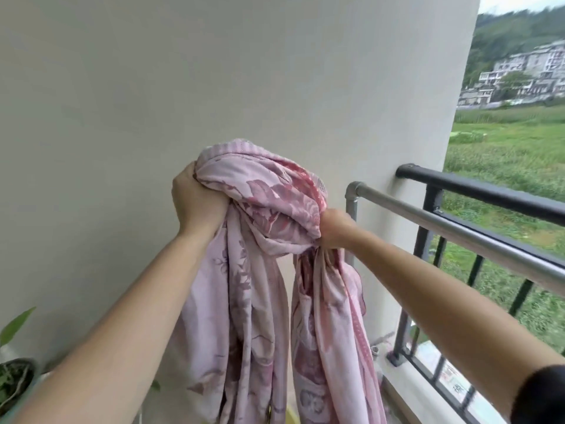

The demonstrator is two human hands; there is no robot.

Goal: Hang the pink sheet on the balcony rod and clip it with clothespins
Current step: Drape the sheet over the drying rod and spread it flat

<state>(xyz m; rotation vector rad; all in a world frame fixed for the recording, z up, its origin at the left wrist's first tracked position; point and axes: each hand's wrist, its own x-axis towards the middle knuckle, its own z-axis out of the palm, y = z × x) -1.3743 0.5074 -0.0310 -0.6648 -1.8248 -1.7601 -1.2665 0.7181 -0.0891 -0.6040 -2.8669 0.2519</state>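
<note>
Left of the rod's elbowed end, in front of the pale wall (214,71), the pink sheet (269,209) is held up in a crumpled bundle printed with darker rose flowers. None of it lies over the rod (458,228). The hands are apart, each clamped on the cloth. The left hand (195,203), farther from the rod, grips the bundle's upper left edge with curled fingers. The right hand (334,229), just in front of the rod's upright post, grips a gathered fold under the bundle's right side. From each grip a long fall of cloth hangs straight down, the two falls side by side with a narrow gap between them, running out of view at the bottom. The rod itself is a grey metal tube that runs away to the right from its elbow joint. Just beyond it, running alongside it, stands a black railing (489,191) with upright bars fixed to the wall's edge. Past the railing lie a green field (504,154) and pale buildings (519,75) on a wooded slope. Far from the rod, at the lower left, stands a potted plant (15,377). A dark sleeve (538,393) shows on the right arm.
</note>
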